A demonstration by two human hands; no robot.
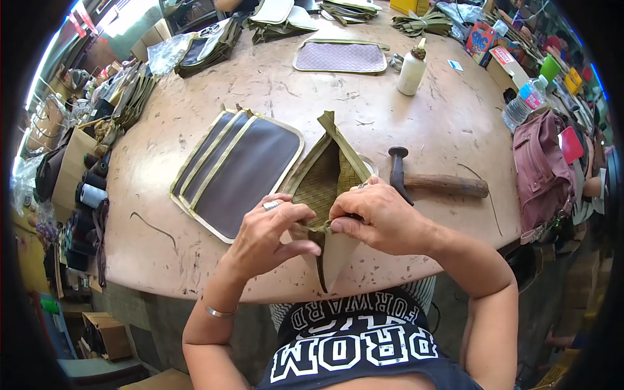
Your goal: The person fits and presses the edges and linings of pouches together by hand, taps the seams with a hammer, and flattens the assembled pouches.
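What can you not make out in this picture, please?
- Head view: part of the pouch, hidden by the right hand.
- Head view: the rest of the far person's arm, cut off by the top edge.
- Head view: any print on the card, too small.

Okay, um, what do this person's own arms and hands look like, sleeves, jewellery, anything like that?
Both forearms are bare, with no sleeves covering them. The left wrist carries a narrow silver-coloured bracelet. The left grip wears a silver-coloured ring; the right grip also has a ring. No gloves.
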